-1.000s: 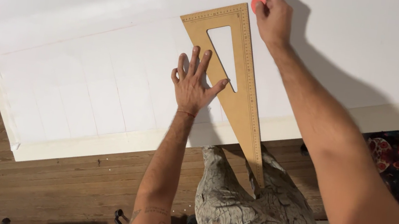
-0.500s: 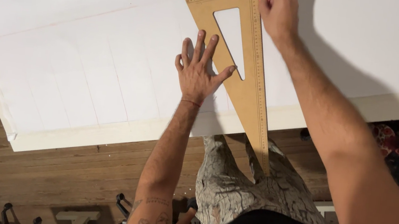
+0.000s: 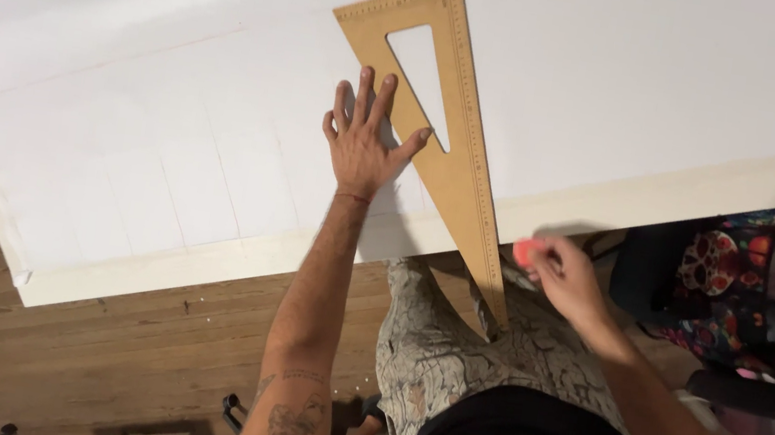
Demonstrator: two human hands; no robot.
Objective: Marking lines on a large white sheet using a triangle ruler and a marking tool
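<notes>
A large wooden set square (image 3: pixel 459 172) lies on a big white sheet (image 3: pixel 169 116) that covers the table, its long point hanging past the near edge. My left hand (image 3: pixel 365 136) is pressed flat on the sheet with fingers spread, thumb on the set square's inner edge. My right hand (image 3: pixel 563 278) is off the table beside the triangle's lower tip, fingers closed around a small pink object (image 3: pixel 528 253), only partly visible. Faint ruled lines form a grid on the sheet to the left of my left hand.
The table's pale near edge (image 3: pixel 199 262) runs diagonally over a wooden floor (image 3: pixel 35 350). My patterned trouser leg (image 3: pixel 450 348) is below the edge. A colourful patterned bag (image 3: pixel 734 266) sits at the right beside dark items.
My right hand has run down along the set square's long edge from its top corner to below the table edge. The left hand has stayed pressed on the sheet.
</notes>
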